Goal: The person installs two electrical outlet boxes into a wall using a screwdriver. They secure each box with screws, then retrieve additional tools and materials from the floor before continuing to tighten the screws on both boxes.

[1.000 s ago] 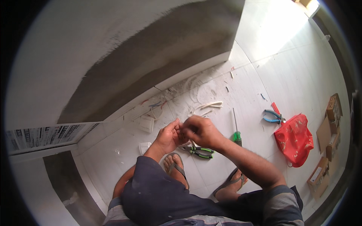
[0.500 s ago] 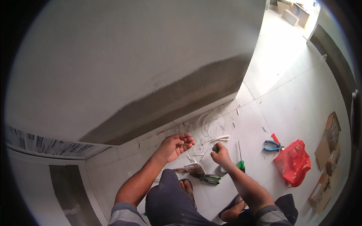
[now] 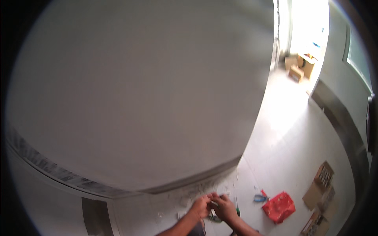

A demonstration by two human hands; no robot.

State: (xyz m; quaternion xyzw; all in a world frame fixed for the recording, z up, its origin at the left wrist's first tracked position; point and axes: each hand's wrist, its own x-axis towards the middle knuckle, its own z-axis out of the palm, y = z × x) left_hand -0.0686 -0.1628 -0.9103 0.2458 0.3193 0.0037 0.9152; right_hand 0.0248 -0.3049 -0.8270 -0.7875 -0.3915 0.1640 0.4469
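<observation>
Before the wall (image 3: 153, 114), my curled left hand (image 3: 201, 207) and right hand (image 3: 225, 207) meet, perhaps for steadiness, any grip too blurred to tell.

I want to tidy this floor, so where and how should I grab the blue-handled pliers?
Probably best by the handles, coming from the left, your right hand's side: the blue-handled pliers lie on the floor with handles pointing left, while their head end points right, close to the red bag.
</observation>
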